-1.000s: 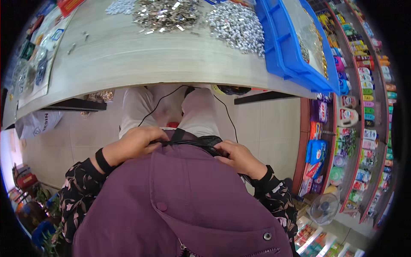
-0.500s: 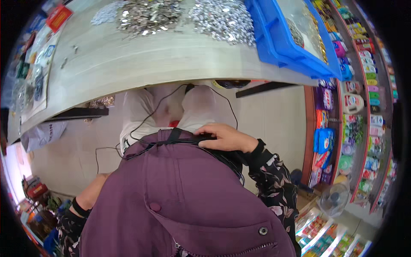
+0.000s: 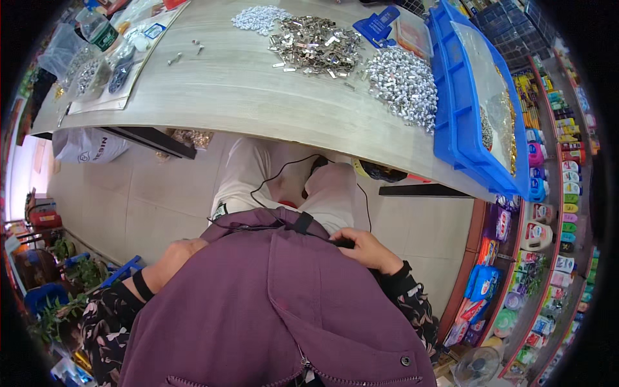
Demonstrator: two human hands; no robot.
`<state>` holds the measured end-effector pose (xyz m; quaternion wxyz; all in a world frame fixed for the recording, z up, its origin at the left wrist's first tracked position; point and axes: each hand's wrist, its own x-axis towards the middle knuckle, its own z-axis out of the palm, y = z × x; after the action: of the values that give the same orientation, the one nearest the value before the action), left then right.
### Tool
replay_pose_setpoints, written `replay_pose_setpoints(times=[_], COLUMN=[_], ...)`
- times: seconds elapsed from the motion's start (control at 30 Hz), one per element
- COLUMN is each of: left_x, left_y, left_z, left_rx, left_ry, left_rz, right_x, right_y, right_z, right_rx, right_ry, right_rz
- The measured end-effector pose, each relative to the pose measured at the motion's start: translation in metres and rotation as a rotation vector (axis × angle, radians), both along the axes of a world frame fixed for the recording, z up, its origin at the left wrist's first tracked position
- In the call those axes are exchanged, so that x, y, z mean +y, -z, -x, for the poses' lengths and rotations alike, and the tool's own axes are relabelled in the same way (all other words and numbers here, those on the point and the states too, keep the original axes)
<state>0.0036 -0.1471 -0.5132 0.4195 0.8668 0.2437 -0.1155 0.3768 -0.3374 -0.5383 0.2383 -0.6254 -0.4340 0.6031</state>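
My right hand (image 3: 367,250) is at the right side of the purple jacket (image 3: 322,293), its thumb and fingers closed around something dark at the hem that I cannot make out. A thin black cable (image 3: 274,177) loops from the jacket's front edge over the white trousers (image 3: 242,171). My left hand (image 3: 174,261) lies against the jacket's left side; its fingertips are hidden behind the fabric. Beyond my knees stands a pale table (image 3: 225,84). On it lie a heap of small metal pieces (image 3: 316,45) and a pile of small white-and-silver pieces (image 3: 403,84).
A blue plastic crate (image 3: 451,122) holding bagged pieces stands at the table's right end. Farther left are a smaller white pile (image 3: 260,19), a bottle (image 3: 97,29) and plastic bags (image 3: 90,74). Stocked shelves (image 3: 561,213) line the right; a white sack (image 3: 90,145) sits under the table.
The view has shifted, bringing more of the tabletop into sight. My left hand shows more fully beside the jacket. The right hand stays at the hem, its fingers more bent.
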Motion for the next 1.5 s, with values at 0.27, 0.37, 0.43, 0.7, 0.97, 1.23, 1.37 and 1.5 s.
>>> replay_pose_setpoints(times=[0.27,0.37,0.43,0.7,0.97,1.23,1.37,1.5], left_x=[0.02,0.024,0.023,0.029,0.074,0.117,0.123,0.114], left_y=[-0.013,-0.005,-0.004,-0.008,-0.007,-0.017,-0.026,-0.027], left_z=[-0.085,-0.117,-0.135,-0.148,-0.087,-0.055,-0.053,-0.074], left_rx=[-0.343,-0.376,-0.355,-0.366,-0.308,-0.364,-0.492,-0.436], left_ry=[0.139,0.282,0.399,0.423,-0.263,-0.629,-0.706,-0.577], left_rz=[0.063,0.021,-0.041,0.218,0.208,0.218,0.189,0.096], right_x=[-0.08,-0.094,-0.125,-0.037,0.021,0.065,0.106,0.11], right_y=[-0.024,-0.051,-0.02,-0.033,0.038,-0.007,-0.031,-0.034], right_z=[0.002,0.011,0.012,-0.02,-0.001,-0.014,0.023,0.027], right_rx=[0.232,0.241,0.229,0.236,0.085,-0.237,-0.34,-0.434], right_ry=[0.174,0.128,0.056,0.167,0.597,0.278,-0.058,-0.335], right_rz=[0.167,0.297,0.281,0.112,0.063,-0.628,-0.984,-0.479])
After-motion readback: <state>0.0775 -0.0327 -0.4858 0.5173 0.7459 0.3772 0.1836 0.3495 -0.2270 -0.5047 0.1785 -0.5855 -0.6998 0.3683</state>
